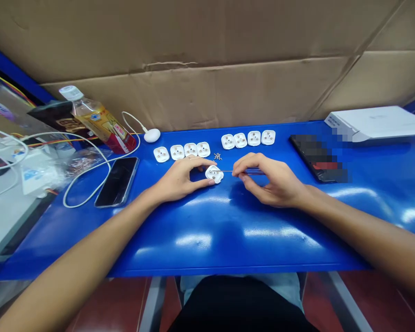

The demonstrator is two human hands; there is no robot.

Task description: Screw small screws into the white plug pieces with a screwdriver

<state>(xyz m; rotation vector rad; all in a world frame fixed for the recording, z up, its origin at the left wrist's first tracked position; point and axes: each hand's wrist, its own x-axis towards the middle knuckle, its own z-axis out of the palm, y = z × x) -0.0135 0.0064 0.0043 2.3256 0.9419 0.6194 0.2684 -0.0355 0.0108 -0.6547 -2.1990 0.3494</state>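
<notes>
My left hand [180, 180] grips a small white plug housing [213, 177] between thumb and fingers, low over the blue table. Metal pieces show on the housing's face. In my right hand [271, 180] is a thin screwdriver [227, 172], held nearly level, its shaft pointing left across the housing. Whether its tip sits in a screw is too small to tell. Just behind the housing lies a little heap of screws [217, 157]. More white plug housings stand in two groups at the back, one on the left [190, 150] and one on the right [254, 138].
On the left are a phone [117, 182], a white cable [86, 203], a drink bottle [98, 122] and a round white device [152, 135]. A dark, partly blurred-out object [306, 154] and a white box [376, 121] lie right. Cardboard [256, 92] backs the table [207, 249].
</notes>
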